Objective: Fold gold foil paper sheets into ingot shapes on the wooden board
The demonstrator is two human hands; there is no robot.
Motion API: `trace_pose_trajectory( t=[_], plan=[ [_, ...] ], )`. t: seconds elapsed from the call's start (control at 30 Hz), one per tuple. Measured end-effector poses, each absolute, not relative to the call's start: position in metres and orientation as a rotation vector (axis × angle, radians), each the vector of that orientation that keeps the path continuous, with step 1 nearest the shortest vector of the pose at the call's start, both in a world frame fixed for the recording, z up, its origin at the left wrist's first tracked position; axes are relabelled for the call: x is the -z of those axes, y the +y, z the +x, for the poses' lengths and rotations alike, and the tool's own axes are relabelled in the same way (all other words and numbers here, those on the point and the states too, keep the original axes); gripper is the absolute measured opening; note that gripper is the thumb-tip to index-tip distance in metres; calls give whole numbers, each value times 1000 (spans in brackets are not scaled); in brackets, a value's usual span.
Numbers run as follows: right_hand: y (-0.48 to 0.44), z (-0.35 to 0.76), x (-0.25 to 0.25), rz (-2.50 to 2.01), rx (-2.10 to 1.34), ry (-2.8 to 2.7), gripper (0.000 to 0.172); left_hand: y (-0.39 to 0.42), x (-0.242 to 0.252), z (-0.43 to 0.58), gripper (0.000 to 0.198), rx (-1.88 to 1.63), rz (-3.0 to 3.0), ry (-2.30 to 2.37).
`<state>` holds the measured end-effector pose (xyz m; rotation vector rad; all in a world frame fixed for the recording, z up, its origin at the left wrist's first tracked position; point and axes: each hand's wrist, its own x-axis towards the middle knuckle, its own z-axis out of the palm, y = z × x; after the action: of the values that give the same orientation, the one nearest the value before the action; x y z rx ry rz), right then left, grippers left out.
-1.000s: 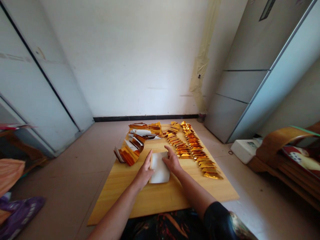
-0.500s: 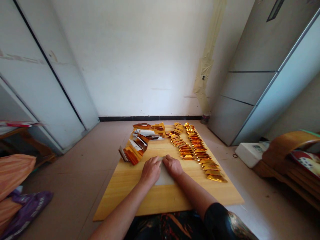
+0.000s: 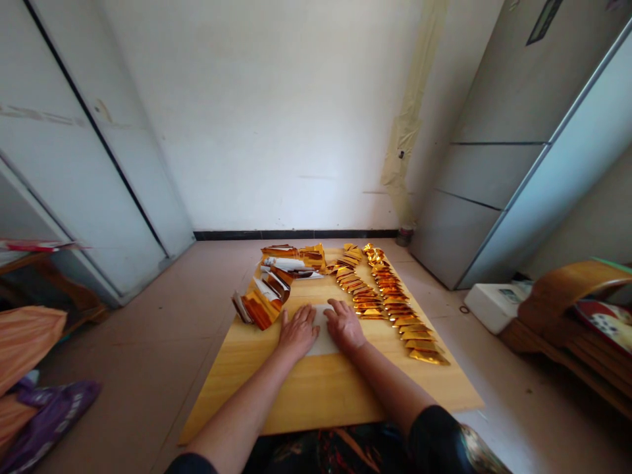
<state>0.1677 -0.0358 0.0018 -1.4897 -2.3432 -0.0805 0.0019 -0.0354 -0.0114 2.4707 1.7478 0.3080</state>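
A pale sheet of paper (image 3: pixel 324 339) lies on the wooden board (image 3: pixel 276 401) between my hands. My left hand (image 3: pixel 299 331) rests on the paper's left side, palm down with the fingers stretched forward. On its right side, my right hand (image 3: pixel 344 326) lies with fingers apart and slightly bent. Both hands partly cover the sheet. Left of them sits a pile of loose gold foil sheets (image 3: pixel 261 306) with white undersides. To the right, folded gold foil pieces (image 3: pixel 419 342) overlap in a long row, with a shorter row (image 3: pixel 363 293) beside it.
More gold and white sheets (image 3: pixel 291 263) lie at the board's far left. A grey refrigerator (image 3: pixel 484 171) stands at the right, near a white box (image 3: pixel 494 306) and wooden furniture (image 3: pixel 567 329). Orange cloth (image 3: pixel 29 342) and a purple bag (image 3: pixel 59 415) are at the left.
My fingers have gone from curled together at the paper's far edge to spread out. The left hand now lies flat, and the hands are slightly farther apart.
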Motion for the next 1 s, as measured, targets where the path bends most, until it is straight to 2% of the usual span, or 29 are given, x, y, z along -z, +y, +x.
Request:
trace_pose_trajectory(
  t=[0.07,0.17,0.4,0.57,0.73,0.9,1.0],
  plan=[
    [-47,174,-2,-1305,9,-2458,25,-33,12,0,45,-333,2490,1720],
    [-64,185,0,-1092,-158,-2587,47,-33,13,0,45,-356,2494,1711],
    [-70,186,9,-1158,-196,-2457,26,-37,12,-4,35,-547,2518,1682],
    [-65,179,10,-1162,-139,-2430,14,-36,14,-9,25,-737,2518,1467],
    [-69,181,7,-1128,-142,-2430,23,-45,12,-16,26,-732,2485,1316],
    [-75,190,6,-1139,-279,-2343,34,-70,3,-24,58,-525,2510,1207],
    [-78,193,5,-1126,-365,-2305,37,-77,0,-24,47,-486,2491,1240]
  ],
)
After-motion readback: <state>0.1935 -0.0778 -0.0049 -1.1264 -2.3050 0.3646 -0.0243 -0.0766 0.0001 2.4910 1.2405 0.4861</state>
